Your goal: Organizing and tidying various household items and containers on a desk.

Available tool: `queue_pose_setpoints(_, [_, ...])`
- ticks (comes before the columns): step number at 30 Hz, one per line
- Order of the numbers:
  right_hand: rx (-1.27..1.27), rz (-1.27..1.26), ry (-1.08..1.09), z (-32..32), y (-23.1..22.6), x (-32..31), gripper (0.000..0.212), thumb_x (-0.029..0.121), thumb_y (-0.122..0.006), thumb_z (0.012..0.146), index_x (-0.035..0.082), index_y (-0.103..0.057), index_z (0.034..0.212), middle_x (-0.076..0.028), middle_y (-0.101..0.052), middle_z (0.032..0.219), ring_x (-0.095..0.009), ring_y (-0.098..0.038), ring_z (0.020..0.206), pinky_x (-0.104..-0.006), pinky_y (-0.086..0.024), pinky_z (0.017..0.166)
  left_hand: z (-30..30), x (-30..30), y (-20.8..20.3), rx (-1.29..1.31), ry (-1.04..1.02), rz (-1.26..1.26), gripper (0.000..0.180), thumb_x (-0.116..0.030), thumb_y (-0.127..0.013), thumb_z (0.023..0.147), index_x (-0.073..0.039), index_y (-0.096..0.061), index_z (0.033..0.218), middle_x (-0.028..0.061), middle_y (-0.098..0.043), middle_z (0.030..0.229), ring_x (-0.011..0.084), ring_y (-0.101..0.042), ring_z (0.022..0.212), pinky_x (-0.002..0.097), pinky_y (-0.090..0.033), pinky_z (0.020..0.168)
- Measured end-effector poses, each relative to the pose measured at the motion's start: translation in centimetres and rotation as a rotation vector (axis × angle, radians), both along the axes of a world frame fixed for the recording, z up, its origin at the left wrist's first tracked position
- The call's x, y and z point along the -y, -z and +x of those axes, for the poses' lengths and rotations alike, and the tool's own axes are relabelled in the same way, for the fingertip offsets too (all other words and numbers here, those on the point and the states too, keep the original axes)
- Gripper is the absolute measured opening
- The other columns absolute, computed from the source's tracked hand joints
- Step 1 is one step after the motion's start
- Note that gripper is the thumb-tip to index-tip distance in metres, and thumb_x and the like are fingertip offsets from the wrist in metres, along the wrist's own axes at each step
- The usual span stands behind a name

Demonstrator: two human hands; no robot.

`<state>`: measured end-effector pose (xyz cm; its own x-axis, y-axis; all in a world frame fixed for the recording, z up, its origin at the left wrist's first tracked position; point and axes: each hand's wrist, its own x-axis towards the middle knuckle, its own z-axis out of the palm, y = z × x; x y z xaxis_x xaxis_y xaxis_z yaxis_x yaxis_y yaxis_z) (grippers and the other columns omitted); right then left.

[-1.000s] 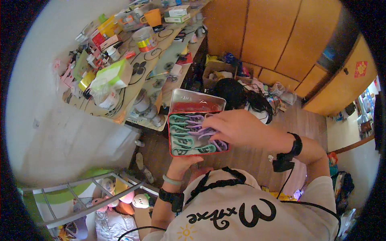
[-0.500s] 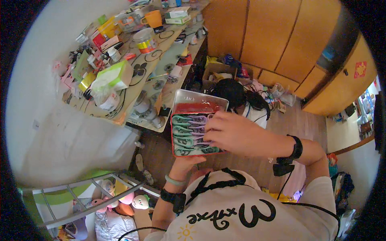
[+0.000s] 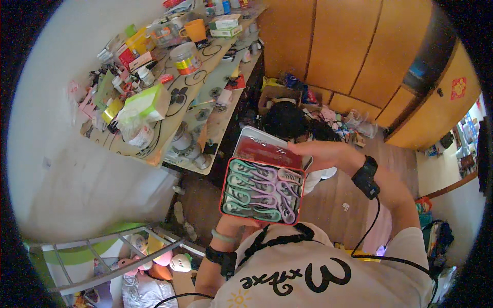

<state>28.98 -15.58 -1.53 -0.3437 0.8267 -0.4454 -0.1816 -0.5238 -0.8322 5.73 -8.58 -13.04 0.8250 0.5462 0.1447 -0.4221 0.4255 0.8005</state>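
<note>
My left hand (image 3: 234,224) supports a red-rimmed metal tin (image 3: 224,193) from below, its fingers mostly hidden underneath. Rows of plastic clothes pegs fill the tin: green pegs (image 3: 239,188) on the left, purple pegs (image 3: 285,204) on the right. The tin's lid (image 3: 263,150), reddish inside with a silver edge, stands raised along the far side. My right hand (image 3: 327,154) grips the lid's right end, thumb on the inner face and fingers behind it, partly hidden.
A cluttered desk (image 3: 205,102) with jars, boxes and an orange mug (image 3: 194,31) runs along the left. Beyond the tin are a black rounded shape (image 3: 284,119) and cardboard boxes. Wooden cabinets (image 3: 339,41) stand behind. A metal rail (image 3: 110,267) and plush toys lie lower left.
My right hand has moved off the pegs and up to the lid's right end. The tin has shifted right and nearer, slightly turned, and all its pegs now show.
</note>
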Motion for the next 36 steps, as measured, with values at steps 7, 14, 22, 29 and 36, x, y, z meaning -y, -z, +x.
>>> queue_pose_setpoints(7, [0.007,0.256,-0.080,-1.8,-1.5,0.3,0.071,0.055,-0.048,0.094,0.010,-0.035,0.146,-0.005,-0.040,0.144,-0.021,-0.036,0.132,-0.0386,-0.034,0.107,-0.3,-0.2,0.0,0.006,-0.003,-0.023,0.077,-0.005,-0.079,0.072,-0.008,-0.040,0.138,0.0090,-0.050,0.134,0.0236,-0.055,0.116,0.0449,-0.053,0.090])
queue_pose_setpoints(14, [0.882,0.944,-0.003,-3.6,-1.7,0.8,0.071,0.034,-0.068,0.084,0.017,-0.036,0.145,-0.025,-0.031,0.143,-0.042,-0.039,0.128,-0.0456,-0.035,0.107,-1.2,-0.5,0.1,0.008,-0.018,-0.033,0.078,-0.005,-0.079,0.072,-0.007,-0.039,0.139,0.0094,-0.050,0.134,0.0242,-0.055,0.117,0.0444,-0.053,0.091])
queue_pose_setpoints(22, [1.334,1.199,-0.061,-6.1,-1.6,1.8,0.069,0.039,-0.072,0.078,0.017,-0.048,0.138,-0.024,-0.035,0.140,-0.042,-0.039,0.127,-0.0494,-0.034,0.104,-0.9,-0.5,0.2,0.062,-0.035,-0.048,0.080,-0.005,-0.080,0.072,-0.007,-0.038,0.139,0.0098,-0.049,0.134,0.0249,-0.054,0.118,0.0439,-0.053,0.092])
queue_pose_setpoints(29, [1.422,1.140,-0.130,-6.4,-1.4,2.2,0.067,0.042,-0.067,0.081,0.018,-0.046,0.140,-0.020,-0.031,0.144,-0.041,-0.033,0.131,-0.0515,-0.029,0.107,-0.3,-0.5,-0.3,0.086,-0.037,-0.064,0.081,-0.006,-0.080,0.071,-0.007,-0.037,0.140,0.0103,-0.049,0.134,0.0254,-0.054,0.119,0.0435,-0.053,0.092])
queue_pose_setpoints(36, [1.533,1.079,-0.200,-6.1,0.0,2.3,0.085,0.057,-0.065,0.077,0.021,-0.033,0.147,-0.019,-0.031,0.146,-0.044,-0.032,0.130,-0.0584,-0.031,0.103,0.3,-0.9,-0.5,0.112,-0.014,-0.137,0.083,-0.003,-0.079,0.072,-0.007,-0.033,0.142,0.0105,-0.050,0.134,0.0264,-0.053,0.121,0.0416,-0.051,0.096])
